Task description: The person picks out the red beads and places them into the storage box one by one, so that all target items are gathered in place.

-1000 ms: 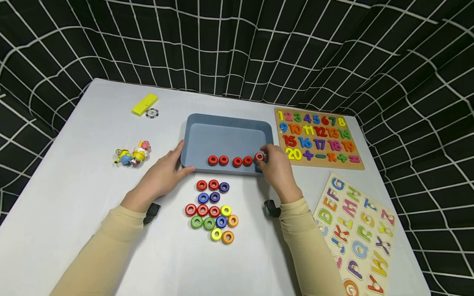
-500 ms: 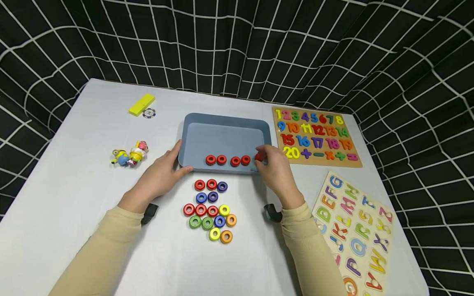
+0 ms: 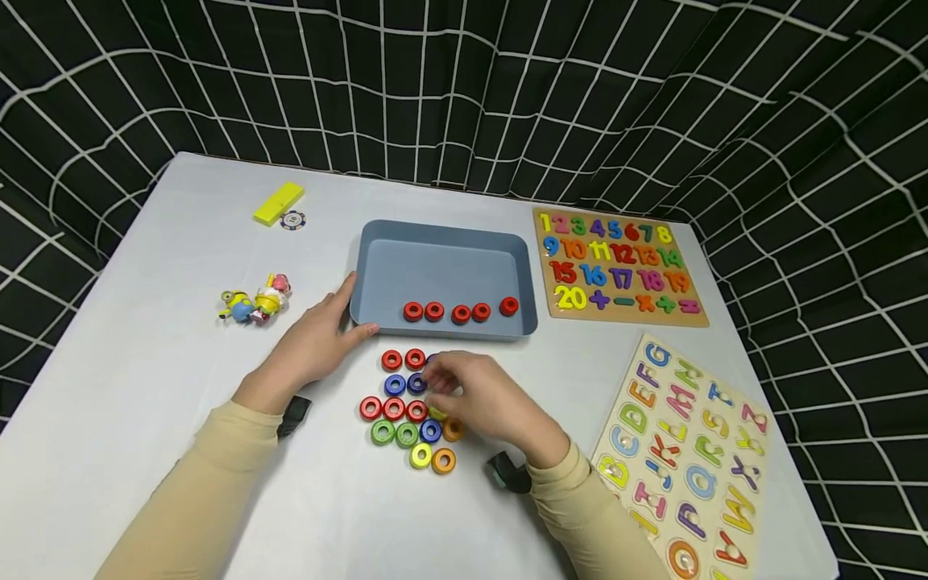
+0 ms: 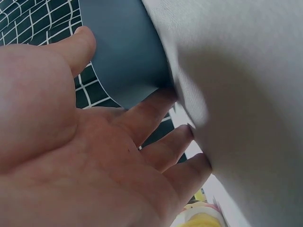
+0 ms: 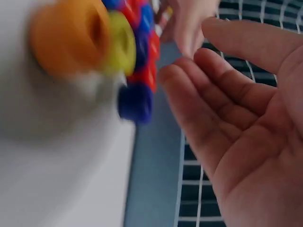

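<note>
Since rings at seven o'clock look light, stiff, I'd pinch sides; left hand, right hand: fingers parted, empty.

Head view: the right grip hides pt. of a purple ring, a yellow ring and an orange ring — contact w/ them can't be told. The letter board runs out at the btm edge, pt. of it behind the right sleeve, itself cropped. Marking on the chip: too small to read reliably. L-wrist view: left grip cut by L & btm edges; tray cropped at top; toy figures cropped at btm. R-wrist view: foreground rings blurred — uppermost cropped.
</note>
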A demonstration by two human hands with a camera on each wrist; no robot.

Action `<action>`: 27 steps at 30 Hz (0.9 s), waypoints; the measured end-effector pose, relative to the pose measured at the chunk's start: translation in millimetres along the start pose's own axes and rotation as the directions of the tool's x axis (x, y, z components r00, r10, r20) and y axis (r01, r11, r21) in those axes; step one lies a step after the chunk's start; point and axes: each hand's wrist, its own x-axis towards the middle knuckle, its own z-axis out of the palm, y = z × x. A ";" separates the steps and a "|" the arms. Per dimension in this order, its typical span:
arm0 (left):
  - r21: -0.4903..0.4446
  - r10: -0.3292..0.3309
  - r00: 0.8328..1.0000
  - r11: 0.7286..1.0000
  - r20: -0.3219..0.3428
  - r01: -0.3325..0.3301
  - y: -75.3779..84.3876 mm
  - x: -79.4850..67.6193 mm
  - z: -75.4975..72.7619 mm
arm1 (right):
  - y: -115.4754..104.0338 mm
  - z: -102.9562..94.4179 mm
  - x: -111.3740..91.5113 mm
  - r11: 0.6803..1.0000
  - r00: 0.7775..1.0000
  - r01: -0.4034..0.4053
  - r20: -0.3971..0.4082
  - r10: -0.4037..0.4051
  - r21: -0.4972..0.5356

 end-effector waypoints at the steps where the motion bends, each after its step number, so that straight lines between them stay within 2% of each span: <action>1: -0.002 -0.001 1.000 1.000 -0.002 0.001 -0.1 0.0 -0.4 | -3.2 4.9 -1.6 0.999 1.000 0.002 0.018 -0.002 -0.039; 8: -0.007 -0.011 1.000 1.000 0.003 0.011 0.7 -1.1 -0.4 | -13.6 28.4 -6.0 0.964 1.000 0.019 0.012 -0.016 -0.264; 16: -0.009 -0.017 1.000 1.000 -0.005 0.017 -1.9 -0.6 -0.4 | -16.5 35.6 -4.2 0.935 0.999 0.040 0.017 -0.037 -0.351; 20: -0.010 -0.024 1.000 1.000 0.001 0.024 -2.4 -0.9 -0.3 | -16.2 35.8 -3.1 0.939 0.999 0.045 0.023 -0.039 -0.340; 22: -0.010 -0.030 1.000 1.000 0.004 0.030 -2.2 -1.2 0.0 | -15.2 33.4 -3.0 0.953 0.999 0.035 0.014 -0.033 -0.302; 24: -0.009 -0.033 0.999 0.999 0.005 0.033 -1.9 -1.3 0.4 | -13.7 26.8 -2.8 0.970 1.000 0.021 -0.016 -0.026 -0.241; 27: -0.014 -0.037 0.999 0.999 0.004 0.037 -1.1 -1.2 0.6 | -8.4 9.7 0.7 0.993 0.994 -0.007 -0.106 -0.005 -0.115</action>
